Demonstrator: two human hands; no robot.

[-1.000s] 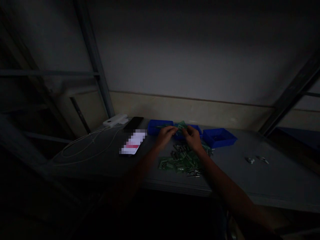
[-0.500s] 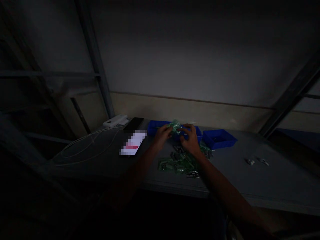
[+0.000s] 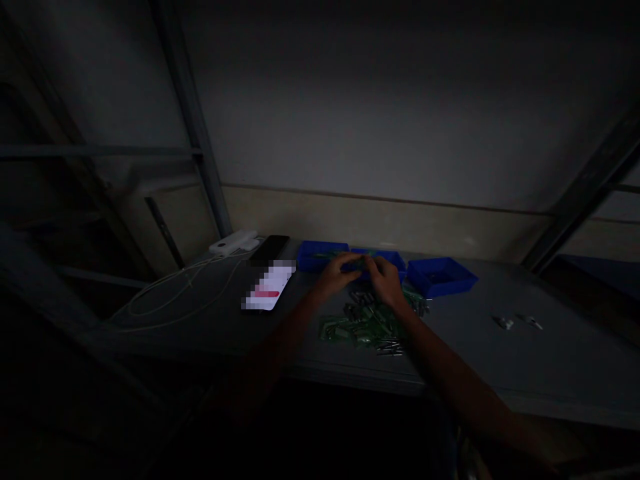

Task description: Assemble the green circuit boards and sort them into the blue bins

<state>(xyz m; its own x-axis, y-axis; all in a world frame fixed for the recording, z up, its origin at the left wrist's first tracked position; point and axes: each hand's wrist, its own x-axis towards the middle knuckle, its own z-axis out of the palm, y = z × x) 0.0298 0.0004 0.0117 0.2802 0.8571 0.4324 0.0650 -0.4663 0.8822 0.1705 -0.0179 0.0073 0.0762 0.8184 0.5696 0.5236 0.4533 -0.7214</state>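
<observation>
My left hand (image 3: 337,275) and my right hand (image 3: 385,280) meet in front of the middle blue bin (image 3: 395,258). Their fingertips are pressed round a small green packet (image 3: 361,264), mostly hidden by the fingers. Below the hands, green plastic packets (image 3: 345,328) with metal parts lie heaped on the grey table (image 3: 460,347). Several loose metal pins (image 3: 390,347) are at the heap's near edge. The left blue bin (image 3: 307,257) holds some green packets. To the right stands another blue bin (image 3: 440,279) with a few small dark things inside.
A lit phone (image 3: 273,287) lies left of the heap, with a dark flat device (image 3: 270,249) behind it. A white power strip (image 3: 233,243) with cables is at the back left. Small metal parts (image 3: 503,323) lie on the right. Metal posts stand at both sides.
The green packet was held up and spread between my hands; now it is bunched between the fingertips. My hands have closed in on each other, and the packet has moved slightly right and lower.
</observation>
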